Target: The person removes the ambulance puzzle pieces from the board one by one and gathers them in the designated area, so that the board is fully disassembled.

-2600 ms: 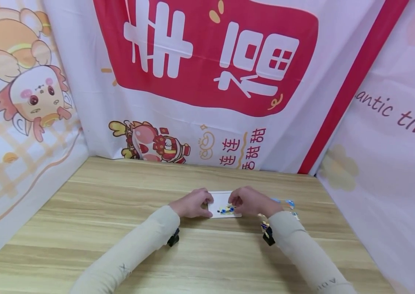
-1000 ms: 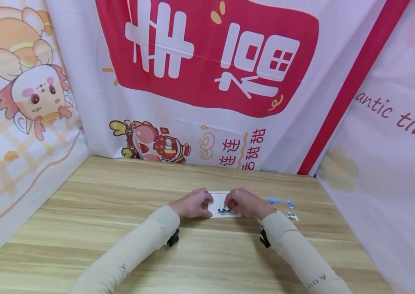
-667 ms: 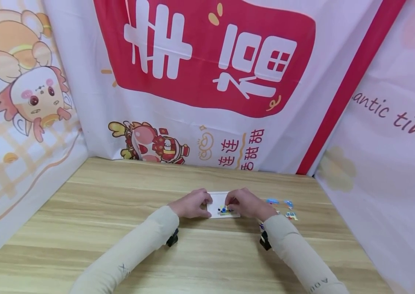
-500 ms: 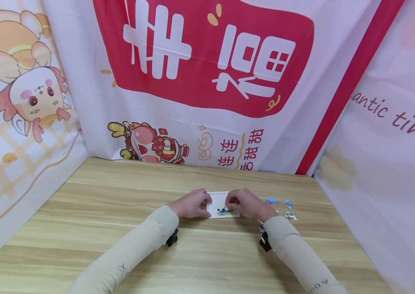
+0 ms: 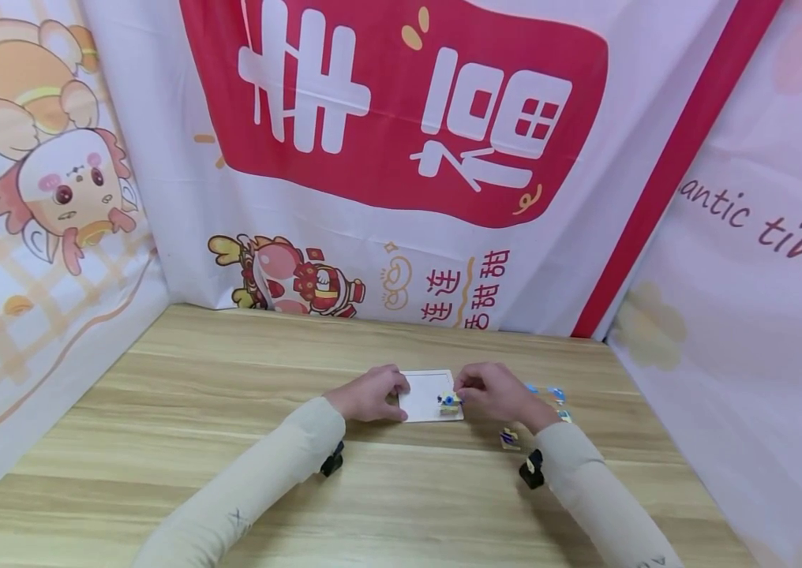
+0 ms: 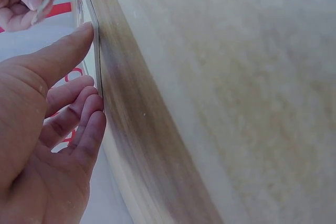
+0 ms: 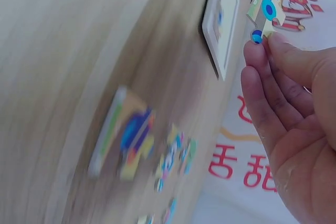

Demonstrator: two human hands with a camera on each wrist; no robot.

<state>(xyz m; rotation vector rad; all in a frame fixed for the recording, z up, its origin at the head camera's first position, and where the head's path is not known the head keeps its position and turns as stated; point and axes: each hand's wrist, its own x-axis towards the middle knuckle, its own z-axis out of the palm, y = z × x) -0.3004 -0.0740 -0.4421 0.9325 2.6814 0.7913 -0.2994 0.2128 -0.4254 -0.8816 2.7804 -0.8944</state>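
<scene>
A white puzzle tray (image 5: 424,394) with a raised rim lies on the table. My left hand (image 5: 371,392) grips its left end, with the thumb and fingertips right at the edge in the left wrist view. My right hand (image 5: 496,393) pinches a small yellow jigsaw piece (image 7: 269,10) with round blue shapes between thumb and index finger. The piece is tilted up over the tray's right end, its cut edge showing in the head view. In the left wrist view, the right hand's fingertips hold the thin piece near the left thumb.
A loose puzzle piece (image 5: 510,439) with dark blue marks lies near the right wrist. Several more colourful pieces (image 7: 171,153) lie on the wooden table (image 5: 245,371) to the tray's right, partly hidden by the right hand. Printed cloth (image 5: 401,276) hangs behind the table.
My right hand has moved right with the jigsaw piece, from low over the tray to its right end, and the piece now tilts up. The left hand stays on the tray's edge.
</scene>
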